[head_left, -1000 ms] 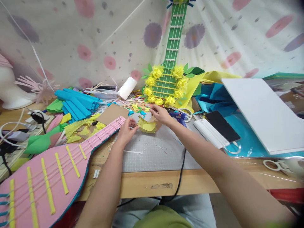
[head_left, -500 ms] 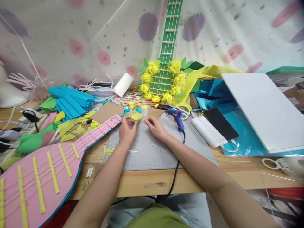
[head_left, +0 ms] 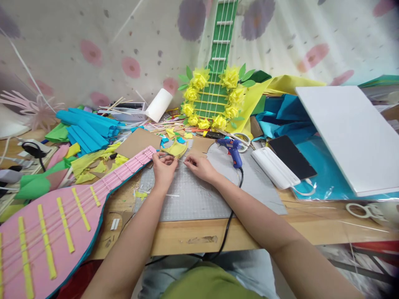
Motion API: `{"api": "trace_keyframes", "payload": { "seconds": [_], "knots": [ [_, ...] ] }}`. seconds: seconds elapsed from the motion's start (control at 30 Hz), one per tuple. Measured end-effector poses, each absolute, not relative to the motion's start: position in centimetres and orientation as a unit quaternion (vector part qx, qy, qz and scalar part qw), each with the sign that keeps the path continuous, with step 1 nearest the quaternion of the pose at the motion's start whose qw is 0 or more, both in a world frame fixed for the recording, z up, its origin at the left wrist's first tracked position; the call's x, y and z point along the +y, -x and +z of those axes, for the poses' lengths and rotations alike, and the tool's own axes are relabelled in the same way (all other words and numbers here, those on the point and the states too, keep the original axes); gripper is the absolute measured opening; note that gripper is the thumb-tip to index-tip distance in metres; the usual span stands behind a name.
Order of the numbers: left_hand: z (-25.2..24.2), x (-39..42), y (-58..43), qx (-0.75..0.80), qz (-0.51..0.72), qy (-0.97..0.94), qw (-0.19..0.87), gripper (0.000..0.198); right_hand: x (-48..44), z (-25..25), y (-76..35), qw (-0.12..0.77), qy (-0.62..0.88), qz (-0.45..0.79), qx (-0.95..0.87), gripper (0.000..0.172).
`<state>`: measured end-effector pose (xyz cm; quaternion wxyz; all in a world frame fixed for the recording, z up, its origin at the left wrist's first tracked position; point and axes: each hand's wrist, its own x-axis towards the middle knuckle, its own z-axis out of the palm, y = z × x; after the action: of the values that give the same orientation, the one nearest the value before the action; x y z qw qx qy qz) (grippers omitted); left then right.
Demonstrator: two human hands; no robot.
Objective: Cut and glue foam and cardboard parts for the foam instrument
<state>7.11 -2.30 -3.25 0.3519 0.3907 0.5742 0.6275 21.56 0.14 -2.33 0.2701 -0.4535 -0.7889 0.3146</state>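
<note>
My left hand [head_left: 164, 168] is closed, its thumb and fingers pinching the lower edge of a yellow curved paper-covered piece [head_left: 176, 149]. Beside it, my right hand [head_left: 200, 167] has its fingertips pressed together close to the piece's lower right edge. A thin pale line shows between the two hands; I cannot make out what it is. Both hands are above the grey cutting mat [head_left: 196, 203]. A blue glue gun [head_left: 232, 150] lies on the mat to the right of my right hand, and brown cardboard [head_left: 202, 145] lies just behind it.
A pink paper lute [head_left: 59, 224] fills the left. Behind the mat stands a green stringed instrument [head_left: 214, 99] with yellow paper flowers. Scissors [head_left: 241, 141], a white power bank [head_left: 274, 167], a black phone [head_left: 292, 157] and a white board [head_left: 349, 137] lie rightward. Paper scraps [head_left: 93, 166] crowd the left.
The view has shifted slightly. My right hand has come a little closer to my left, and the yellow piece is tilted differently, showing more of its curved face.
</note>
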Motion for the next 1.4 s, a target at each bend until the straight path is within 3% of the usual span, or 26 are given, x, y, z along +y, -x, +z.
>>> {"api": "trace_keyframes", "payload": {
  "seconds": [0.13,1.03,1.4],
  "knots": [
    [-3.35,-2.56,-7.56,0.579,0.626,-0.366,0.373,0.050,0.02,-2.37,-21.66,0.308,0.458,0.318,-0.771,0.016],
    [-3.78,-2.42,-7.60,0.588,0.629,-0.362,0.357,0.046,-0.01,-2.95,-20.80,0.274,0.453,0.293,-0.796,0.018],
    [-3.75,-2.74,-7.55,0.633,0.590,-0.429,0.259,0.042,-0.10,-2.79,-20.75,0.272,0.455,0.285,-0.799,0.017]
  ]
}}
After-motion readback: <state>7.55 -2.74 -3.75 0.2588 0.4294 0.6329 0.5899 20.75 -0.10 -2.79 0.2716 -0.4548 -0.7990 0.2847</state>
